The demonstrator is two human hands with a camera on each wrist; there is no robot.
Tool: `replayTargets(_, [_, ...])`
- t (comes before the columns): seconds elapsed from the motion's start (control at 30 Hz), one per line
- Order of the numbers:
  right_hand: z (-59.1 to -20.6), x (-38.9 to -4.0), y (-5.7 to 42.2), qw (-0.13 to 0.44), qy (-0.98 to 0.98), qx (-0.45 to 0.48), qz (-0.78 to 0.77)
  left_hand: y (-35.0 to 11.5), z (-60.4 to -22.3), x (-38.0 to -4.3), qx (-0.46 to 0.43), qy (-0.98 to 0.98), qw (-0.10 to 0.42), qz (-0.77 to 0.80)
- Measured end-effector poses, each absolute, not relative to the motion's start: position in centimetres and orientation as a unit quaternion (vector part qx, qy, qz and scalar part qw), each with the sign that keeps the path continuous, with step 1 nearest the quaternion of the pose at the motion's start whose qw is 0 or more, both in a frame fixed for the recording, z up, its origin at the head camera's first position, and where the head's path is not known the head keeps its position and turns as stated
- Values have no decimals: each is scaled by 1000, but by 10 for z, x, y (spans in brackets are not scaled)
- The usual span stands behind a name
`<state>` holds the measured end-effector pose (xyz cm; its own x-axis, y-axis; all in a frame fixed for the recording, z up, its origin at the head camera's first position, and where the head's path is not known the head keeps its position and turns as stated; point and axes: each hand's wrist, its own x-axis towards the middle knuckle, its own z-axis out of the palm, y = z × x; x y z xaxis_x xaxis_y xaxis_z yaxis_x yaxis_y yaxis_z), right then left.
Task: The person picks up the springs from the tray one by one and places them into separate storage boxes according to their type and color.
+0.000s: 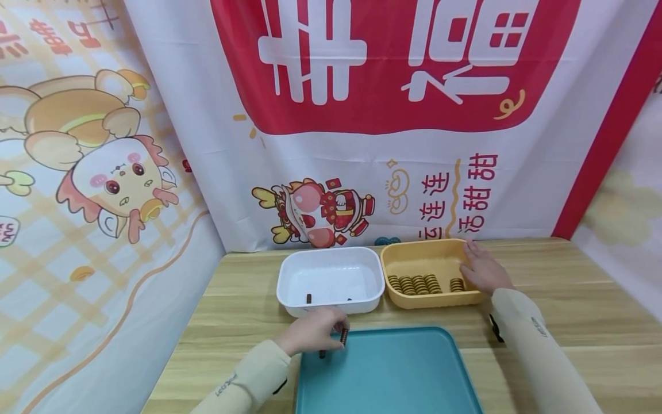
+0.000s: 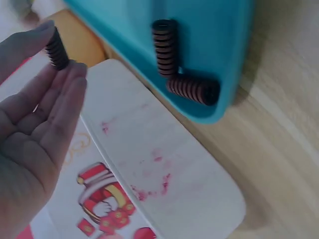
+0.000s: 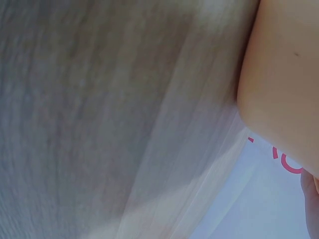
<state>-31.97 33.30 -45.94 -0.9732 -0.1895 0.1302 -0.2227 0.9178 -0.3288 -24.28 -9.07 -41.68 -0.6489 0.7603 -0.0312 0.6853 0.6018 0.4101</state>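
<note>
My left hand (image 1: 316, 330) pinches a dark brown coil spring (image 2: 57, 50) between thumb and fingertips, above the far left edge of the teal tray (image 1: 393, 368). In that corner of the tray, the left wrist view shows an upper spring (image 2: 165, 47) touching a lower spring (image 2: 193, 89). Just beyond the hand stands the white bin (image 1: 336, 279), holding a small dark spring (image 1: 308, 298) and another tiny dark piece (image 1: 349, 299). My right hand (image 1: 486, 270) grips the right rim of the yellow bin (image 1: 434, 301); the wrist view shows mostly the bin's outer wall.
Several yellowish springs (image 1: 414, 284) lie in rows inside the yellow bin, with a separate short stack (image 1: 457, 285) near its right end. Both bins stand side by side on the wooden table (image 1: 238, 299), before a printed cloth backdrop (image 1: 217, 172).
</note>
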Motion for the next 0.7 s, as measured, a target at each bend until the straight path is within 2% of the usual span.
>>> replayTargets(0.13, [-459,-320,333,48,-978,101,174,-96,-415,-249,353,851,163,354])
replayTargets(0.27, [-461,-320,334,51,-978,102,176,-102,-417,-255,295,815,192,460])
replayTargets(0.7, [-463,-322,336,48,-978,101,174,-118,-417,-270,174,766,182,592])
